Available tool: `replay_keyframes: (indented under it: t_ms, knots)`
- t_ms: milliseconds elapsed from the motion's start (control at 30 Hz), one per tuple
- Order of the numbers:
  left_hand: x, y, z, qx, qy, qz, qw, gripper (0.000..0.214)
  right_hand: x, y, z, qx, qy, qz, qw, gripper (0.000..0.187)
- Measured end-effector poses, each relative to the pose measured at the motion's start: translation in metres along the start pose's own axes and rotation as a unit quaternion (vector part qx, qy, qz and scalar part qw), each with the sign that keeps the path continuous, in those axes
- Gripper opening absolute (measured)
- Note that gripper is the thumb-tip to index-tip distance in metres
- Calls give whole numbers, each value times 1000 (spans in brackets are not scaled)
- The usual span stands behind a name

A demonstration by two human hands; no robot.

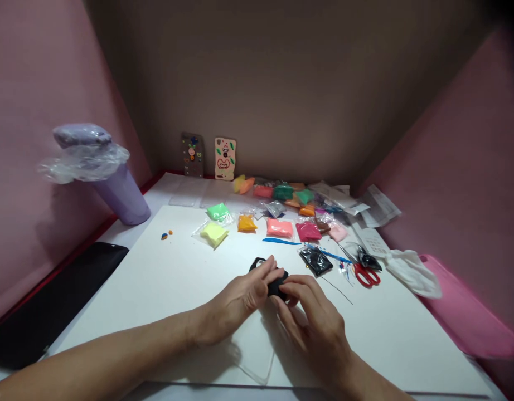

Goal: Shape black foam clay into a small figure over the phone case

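Note:
A clear phone case [257,351] lies at the front of the white board, with black clay [277,287] over its upper part. My left hand [236,301] reaches in from the left, its fingers stretched out and laid across the clay. From the right, my right hand [313,317] pinches the clay's right edge between thumb and fingertips. Fingers cover part of the clay, so its full shape is hidden. A pack of black clay [315,260] and a blue modelling tool [281,241] lie beyond my hands.
Several coloured clay packs [280,228] line the white board's [127,312] far side. Red-handled scissors [367,275] and a white cloth [411,273] lie at right. A purple tumbler [121,192] stands at left. Two decorated phone cases [226,159] lean against the back wall.

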State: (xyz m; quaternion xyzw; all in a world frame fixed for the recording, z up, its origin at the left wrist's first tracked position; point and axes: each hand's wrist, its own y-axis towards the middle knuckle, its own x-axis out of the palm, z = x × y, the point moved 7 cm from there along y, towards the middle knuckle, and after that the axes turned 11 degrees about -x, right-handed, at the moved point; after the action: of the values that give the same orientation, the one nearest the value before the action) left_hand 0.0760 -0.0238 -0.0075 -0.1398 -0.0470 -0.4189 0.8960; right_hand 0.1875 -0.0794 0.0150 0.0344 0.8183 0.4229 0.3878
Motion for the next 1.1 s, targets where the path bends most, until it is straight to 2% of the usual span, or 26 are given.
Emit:
replay_keyframes:
  t_ms: [100, 233, 300, 367, 500, 600, 733, 867, 1000, 1100]
  knots:
    - [-2, 0, 2, 11, 16, 5, 1000, 69, 0, 1, -3, -7, 19, -4, 1000, 22]
    - [-9, 4, 3, 27, -40, 43, 998, 69, 0, -1, -5, -13, 24, -11, 1000, 22]
    - [-13, 7, 3, 17, -71, 72, 995, 65, 0, -3, -4, -18, 17, -5, 1000, 22]
    - [-20, 6, 7, 22, -64, 125, 990, 57, 1, -4, -1, -24, 13, -4, 1000, 22]
    - [-37, 0, 16, 32, 59, 268, 961, 41, 8, -4, -1, -55, -9, -39, 998, 19]
    - [-41, -2, 16, 1, 175, 312, 934, 39, 10, -3, -2, -66, -13, -56, 996, 18]
    - [-43, 1, 11, -64, 213, 295, 929, 40, 11, -3, -5, -76, 2, -64, 995, 19]
    - [-48, 5, 9, -130, 130, 280, 942, 43, 14, -6, -7, -85, 2, -82, 993, 21]
    - [-33, 13, 5, -170, 46, 156, 972, 30, 11, -7, -8, -83, -26, -60, 994, 20]
    - [-23, 14, 4, -147, -9, 104, 984, 26, 6, -7, -8, -73, -30, -42, 996, 19]
